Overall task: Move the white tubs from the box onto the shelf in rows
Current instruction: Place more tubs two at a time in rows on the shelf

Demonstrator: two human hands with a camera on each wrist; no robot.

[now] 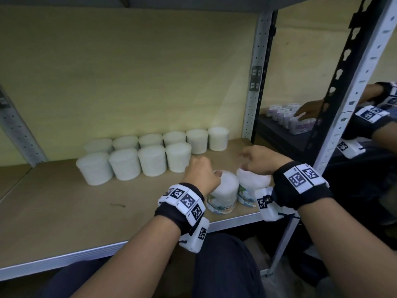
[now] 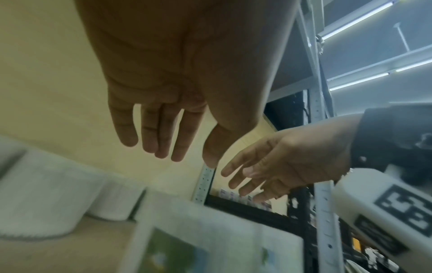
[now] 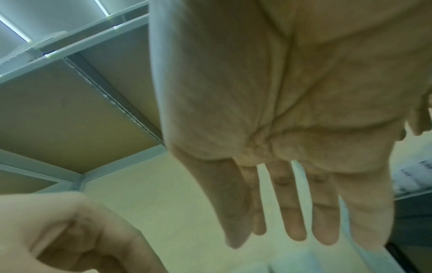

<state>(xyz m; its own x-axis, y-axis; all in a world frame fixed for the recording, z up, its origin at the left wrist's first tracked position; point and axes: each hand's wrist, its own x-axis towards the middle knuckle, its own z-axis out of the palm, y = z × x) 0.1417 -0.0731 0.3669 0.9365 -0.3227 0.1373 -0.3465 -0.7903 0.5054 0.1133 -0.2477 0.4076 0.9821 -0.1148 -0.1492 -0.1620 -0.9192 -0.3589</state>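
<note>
Two rows of white tubs stand on the wooden shelf (image 1: 64, 211): a back row (image 1: 171, 138) of several and a shorter front row (image 1: 133, 164). Nearer the front edge stand two more tubs side by side, with picture labels: a left tub (image 1: 223, 194) and a right tub (image 1: 251, 183). My left hand (image 1: 199, 168) hovers over the left tub (image 2: 210, 240). In the left wrist view this hand (image 2: 168, 153) has straight fingers and holds nothing. My right hand (image 1: 253, 160) hangs over the right tub, and its fingers (image 3: 294, 221) are spread and empty. No box is in view.
A grey perforated post (image 1: 253, 82) closes the bay on the right, with a black upright (image 1: 343, 72) beyond it. On the neighbouring shelf another person's hand (image 1: 309, 112) rests on small purple boxes (image 1: 285, 117). The shelf's metal front edge (image 1: 107, 248) runs below my wrists.
</note>
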